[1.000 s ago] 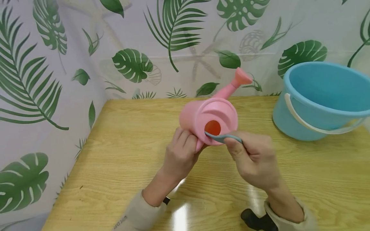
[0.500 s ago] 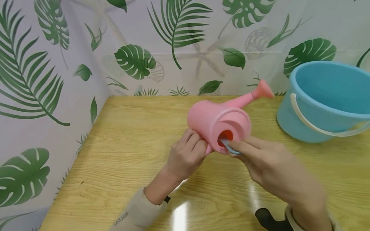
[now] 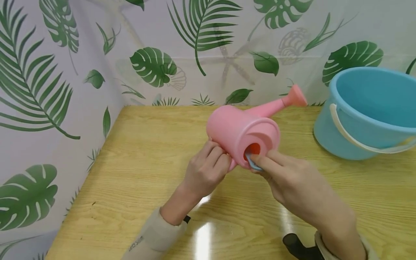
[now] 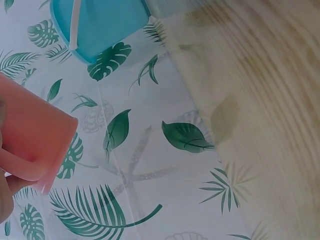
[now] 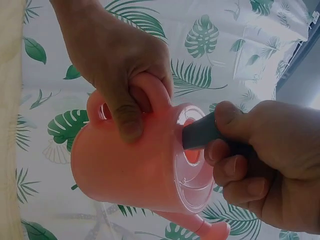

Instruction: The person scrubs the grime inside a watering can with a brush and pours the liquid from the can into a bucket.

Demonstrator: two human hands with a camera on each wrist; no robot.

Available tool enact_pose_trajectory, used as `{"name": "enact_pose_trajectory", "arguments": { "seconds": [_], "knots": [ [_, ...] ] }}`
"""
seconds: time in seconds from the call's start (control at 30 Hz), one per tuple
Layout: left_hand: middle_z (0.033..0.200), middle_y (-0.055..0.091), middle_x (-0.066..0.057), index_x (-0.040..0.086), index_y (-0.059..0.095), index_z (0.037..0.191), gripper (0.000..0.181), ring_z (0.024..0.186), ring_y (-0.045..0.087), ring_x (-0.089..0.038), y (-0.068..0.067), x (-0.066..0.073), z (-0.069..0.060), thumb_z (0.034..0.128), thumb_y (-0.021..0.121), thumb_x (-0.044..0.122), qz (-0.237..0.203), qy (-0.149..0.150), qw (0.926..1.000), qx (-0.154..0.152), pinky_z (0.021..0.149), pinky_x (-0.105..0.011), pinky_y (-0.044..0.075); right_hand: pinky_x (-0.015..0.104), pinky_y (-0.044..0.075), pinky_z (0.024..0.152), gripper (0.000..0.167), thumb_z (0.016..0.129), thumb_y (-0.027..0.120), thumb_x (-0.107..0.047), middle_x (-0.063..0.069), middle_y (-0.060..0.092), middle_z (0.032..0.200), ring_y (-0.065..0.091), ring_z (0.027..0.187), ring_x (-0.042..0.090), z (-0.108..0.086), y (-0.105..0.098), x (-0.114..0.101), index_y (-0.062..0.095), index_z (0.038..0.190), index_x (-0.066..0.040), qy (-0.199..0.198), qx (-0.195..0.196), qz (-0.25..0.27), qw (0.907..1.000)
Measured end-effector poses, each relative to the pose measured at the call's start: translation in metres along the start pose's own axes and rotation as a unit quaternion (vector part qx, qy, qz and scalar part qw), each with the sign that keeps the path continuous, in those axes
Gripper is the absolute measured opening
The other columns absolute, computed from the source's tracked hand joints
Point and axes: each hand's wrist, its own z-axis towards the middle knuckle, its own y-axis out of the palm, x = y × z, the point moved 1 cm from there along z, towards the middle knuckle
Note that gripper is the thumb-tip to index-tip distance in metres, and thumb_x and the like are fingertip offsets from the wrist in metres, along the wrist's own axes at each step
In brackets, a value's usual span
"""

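A pink watering can (image 3: 227,124) is held tilted above the table, its round orange-lined opening turned toward me and its spout pointing up and right. My left hand (image 3: 204,169) grips the can's handle, with the thumb lying over the can's wall in the right wrist view. Between the thumb and curled fingers of my right hand (image 3: 295,184) is a slim blue-grey tool (image 5: 200,132). It passes into the can's opening, so its far end is hidden and its kind does not show. The left wrist view catches only part of the can (image 4: 35,125).
A light blue bucket (image 3: 354,141) with a white handle (image 3: 349,139) stands at the right of the wooden table (image 3: 146,144). Leaf-patterned cloth (image 3: 107,72) covers the walls behind and at the left. A black strap piece (image 3: 300,247) sits by the right cuff.
The can has shifted slightly right and its spout has swung lower and to the right. My right hand has come closer to the opening, and the tool has gone deeper inside.
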Motion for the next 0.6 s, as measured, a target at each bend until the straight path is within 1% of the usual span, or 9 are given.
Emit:
{"name": "enact_pose_trajectory", "arguments": {
  "seconds": [0.07, 0.13, 0.23, 0.27, 0.33, 0.47, 0.5, 0.53, 0.6],
  "knots": [
    [0.069, 0.052, -0.005, 0.006, 0.049, 0.071, 0.028, 0.069, 0.055, -0.021, 0.001, 0.001, 0.0, 0.0929, 0.066, 0.007, -0.002, -0.003, 1.0, -0.001, 0.063, -0.023, 0.05, 0.016, 0.045, 0.057, 0.038, 0.108, 0.038, -0.033, -0.003, 0.061, 0.084, 0.049, 0.061, 0.005, 0.0, 0.0, 0.001, 0.066, 0.103, -0.008, 0.009, -0.005, 0.043, 0.999],
    [0.069, 0.053, -0.005, 0.006, 0.049, 0.07, 0.03, 0.069, 0.056, -0.021, 0.002, 0.002, -0.001, 0.0951, 0.065, 0.01, -0.005, -0.006, 1.0, -0.004, 0.063, -0.022, 0.05, 0.015, 0.045, 0.061, 0.037, 0.107, 0.04, -0.033, -0.004, 0.06, 0.082, 0.051, 0.065, 0.005, 0.0, 0.0, 0.001, 0.067, 0.104, -0.007, 0.024, -0.003, 0.091, 0.9956],
    [0.069, 0.052, -0.005, 0.007, 0.049, 0.07, 0.034, 0.068, 0.055, -0.02, 0.002, 0.004, -0.001, 0.0989, 0.063, 0.017, -0.007, -0.012, 0.9999, -0.005, 0.06, -0.021, 0.049, 0.013, 0.038, 0.058, 0.032, 0.106, 0.045, -0.029, -0.006, 0.052, 0.072, 0.045, 0.062, 0.002, 0.001, 0.001, -0.003, 0.065, 0.093, -0.008, 0.055, 0.028, 0.151, 0.9866],
    [0.069, 0.051, -0.005, 0.007, 0.048, 0.07, 0.035, 0.067, 0.054, -0.02, 0.002, 0.005, -0.001, 0.0997, 0.062, 0.019, -0.011, -0.016, 0.9998, -0.003, 0.059, -0.02, 0.047, 0.013, 0.036, 0.056, 0.032, 0.106, 0.046, -0.028, -0.007, 0.05, 0.069, 0.042, 0.06, 0.001, 0.002, 0.002, -0.005, 0.063, 0.088, -0.008, 0.073, 0.046, 0.162, 0.983],
    [0.068, 0.051, -0.004, 0.007, 0.048, 0.07, 0.037, 0.066, 0.053, -0.019, 0.003, 0.007, -0.001, 0.0998, 0.062, 0.022, -0.013, -0.027, 0.9996, 0.002, 0.057, -0.019, 0.046, 0.012, 0.032, 0.051, 0.03, 0.105, 0.049, -0.019, -0.008, 0.045, 0.064, 0.037, 0.053, 0.0, 0.003, 0.002, -0.011, 0.059, 0.078, -0.011, 0.124, 0.085, 0.178, 0.9725],
    [0.067, 0.049, -0.005, 0.007, 0.047, 0.07, 0.038, 0.064, 0.049, -0.019, 0.005, 0.013, 0.001, 0.0987, 0.064, 0.024, -0.025, -0.065, 0.9974, 0.015, 0.056, -0.02, 0.043, 0.013, 0.028, 0.043, 0.033, 0.101, 0.052, 0.002, -0.008, 0.044, 0.056, 0.033, 0.044, 0.0, 0.006, 0.01, -0.023, 0.057, 0.07, -0.01, 0.205, 0.158, 0.208, 0.9431],
    [0.067, 0.048, -0.005, 0.006, 0.047, 0.071, 0.037, 0.064, 0.049, -0.019, 0.005, 0.014, 0.001, 0.0981, 0.065, 0.025, -0.028, -0.074, 0.9967, 0.018, 0.056, -0.02, 0.042, 0.013, 0.027, 0.041, 0.034, 0.099, 0.052, 0.006, -0.008, 0.043, 0.055, 0.032, 0.043, 0.0, 0.007, 0.013, -0.025, 0.056, 0.069, -0.01, 0.214, 0.168, 0.214, 0.9384],
    [0.067, 0.048, -0.005, 0.006, 0.047, 0.072, 0.037, 0.063, 0.048, -0.019, 0.005, 0.016, 0.002, 0.0978, 0.065, 0.025, -0.033, -0.082, 0.9959, 0.02, 0.056, -0.021, 0.042, 0.013, 0.027, 0.042, 0.034, 0.099, 0.052, 0.005, -0.008, 0.043, 0.055, 0.032, 0.043, 0.0, 0.008, 0.015, -0.026, 0.056, 0.069, -0.01, 0.217, 0.174, 0.214, 0.9364],
    [0.066, 0.047, -0.004, 0.006, 0.047, 0.074, 0.035, 0.063, 0.047, -0.019, 0.006, 0.019, 0.003, 0.0973, 0.066, 0.024, -0.042, -0.091, 0.9947, 0.023, 0.057, -0.021, 0.041, 0.013, 0.027, 0.043, 0.034, 0.101, 0.052, 0.001, -0.007, 0.044, 0.056, 0.032, 0.045, 0.001, 0.008, 0.019, -0.024, 0.056, 0.069, -0.009, 0.207, 0.176, 0.218, 0.9374]
  ]
}}
